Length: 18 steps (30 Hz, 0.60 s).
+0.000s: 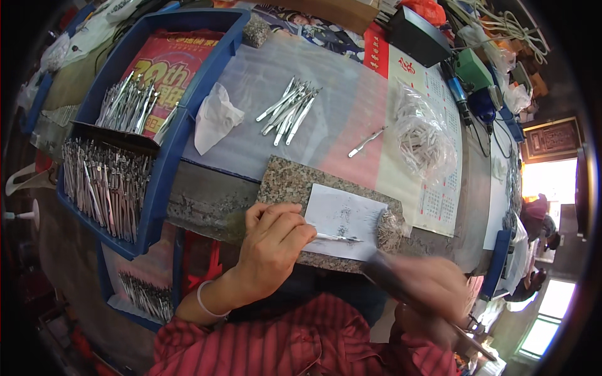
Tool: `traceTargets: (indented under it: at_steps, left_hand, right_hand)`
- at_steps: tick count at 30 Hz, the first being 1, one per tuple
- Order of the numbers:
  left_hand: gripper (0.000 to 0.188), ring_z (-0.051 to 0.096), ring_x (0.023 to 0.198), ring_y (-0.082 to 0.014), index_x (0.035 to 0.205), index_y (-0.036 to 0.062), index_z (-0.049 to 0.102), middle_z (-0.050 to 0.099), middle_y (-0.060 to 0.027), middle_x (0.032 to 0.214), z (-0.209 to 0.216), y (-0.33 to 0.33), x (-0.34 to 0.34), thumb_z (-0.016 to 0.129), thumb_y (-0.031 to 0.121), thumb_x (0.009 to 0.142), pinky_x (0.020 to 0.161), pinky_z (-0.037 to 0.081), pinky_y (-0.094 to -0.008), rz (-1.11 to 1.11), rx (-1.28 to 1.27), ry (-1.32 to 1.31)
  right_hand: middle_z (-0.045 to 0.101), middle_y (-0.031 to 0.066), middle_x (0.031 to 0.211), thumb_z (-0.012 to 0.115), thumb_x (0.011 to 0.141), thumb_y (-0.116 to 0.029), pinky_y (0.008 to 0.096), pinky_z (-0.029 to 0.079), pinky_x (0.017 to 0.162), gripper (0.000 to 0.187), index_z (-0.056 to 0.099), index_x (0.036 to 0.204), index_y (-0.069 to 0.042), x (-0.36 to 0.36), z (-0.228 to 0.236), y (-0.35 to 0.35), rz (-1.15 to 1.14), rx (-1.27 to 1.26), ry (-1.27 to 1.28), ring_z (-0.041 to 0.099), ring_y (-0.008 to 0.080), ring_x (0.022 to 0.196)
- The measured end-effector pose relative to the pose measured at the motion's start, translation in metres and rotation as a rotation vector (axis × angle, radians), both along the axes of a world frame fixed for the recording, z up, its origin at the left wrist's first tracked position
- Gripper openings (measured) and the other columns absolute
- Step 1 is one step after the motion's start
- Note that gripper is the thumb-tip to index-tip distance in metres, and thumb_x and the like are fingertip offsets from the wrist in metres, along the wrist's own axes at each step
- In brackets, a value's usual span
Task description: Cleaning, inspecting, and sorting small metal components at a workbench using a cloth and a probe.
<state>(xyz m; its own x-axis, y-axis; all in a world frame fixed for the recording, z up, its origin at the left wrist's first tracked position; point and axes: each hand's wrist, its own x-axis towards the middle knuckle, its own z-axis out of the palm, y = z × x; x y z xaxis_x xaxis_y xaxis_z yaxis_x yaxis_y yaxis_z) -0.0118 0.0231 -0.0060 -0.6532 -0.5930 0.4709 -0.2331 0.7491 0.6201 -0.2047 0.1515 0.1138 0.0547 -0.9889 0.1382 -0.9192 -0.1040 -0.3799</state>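
Note:
My left hand (274,244) pinches a slim silver metal piece (338,238), its narrow end lying over a white sheet of paper (342,213). Dark specks mark the paper, which rests on a speckled granite slab (282,182). To the right, my right hand (433,288) is smeared by motion, wrapped round a long dark tool (392,276) whose kind I cannot make out. The tool's dark end is close to the paper's lower right corner. A bundle of fine metal bits (392,230) sits at the slab's right end.
Beyond the slab lie a pile of similar silver pieces (291,109), one single piece (368,142), a crumpled white tissue (216,119) and a clear plastic bag of pieces (426,141). A blue tray (169,144) holding many pieces stands left, another blue tray (179,269) below it.

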Motion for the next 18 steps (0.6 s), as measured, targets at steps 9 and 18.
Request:
traceTargets:
  at_steps: [9, 18]
  left_hand:
    - [0.019, 0.055, 0.104, -0.0301, 0.088, 0.0034, 0.060, 0.054, -0.0086, 0.093, -0.004, -0.007, 0.017, 0.068, 0.001, 0.071, 0.091, 0.042, -0.0416, 0.003, 0.085, 0.005]
    - [0.027, 0.058, 0.100, -0.0328, 0.090, 0.0024, 0.061, 0.057, -0.0105, 0.092, -0.002, -0.012, 0.015, 0.072, -0.004, 0.066, 0.086, 0.045, -0.0409, -0.015, 0.086, 0.016]
  right_hand:
    - [0.067, 0.0131, 0.090, 0.058, 0.091, -0.021, 0.0320, 0.051, 0.056, 0.021, 0.060, 0.100, -0.002, 0.014, -0.049, -0.049, 0.079, -0.019, -0.363, 0.066, 0.0298, 0.068]
    - [0.067, 0.0138, 0.090, 0.050, 0.097, -0.028, 0.0372, 0.051, 0.061, 0.029, 0.062, 0.101, -0.002, 0.034, -0.050, -0.071, 0.117, 0.113, -0.443, 0.066, 0.0322, 0.070]
